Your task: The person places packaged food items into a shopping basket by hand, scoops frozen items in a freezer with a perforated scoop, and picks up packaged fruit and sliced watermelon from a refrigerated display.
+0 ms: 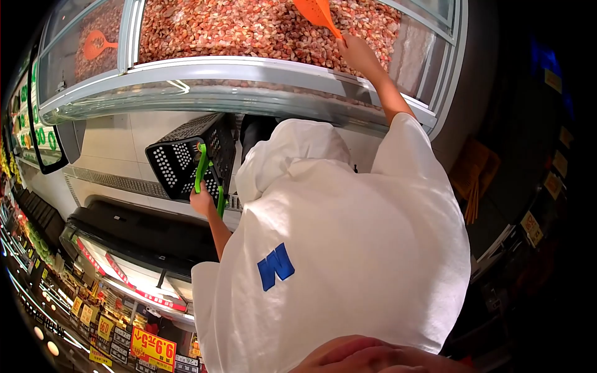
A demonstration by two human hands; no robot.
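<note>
Reaching into the freezer case (249, 66) with an orange scoop (314, 11).
The right hand (359, 55) closes its fingers on the scoop's handle, over reddish pieces (249, 31) beyond the front edge (lifting it would call for clearance there); the left hand (202, 200) grips the black basket's (174, 168) green handle (201, 168).

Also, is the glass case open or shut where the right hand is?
Open: the right hand reaches over the rim of the glass case, holding the orange scoop above the food, with no pane between.
</note>
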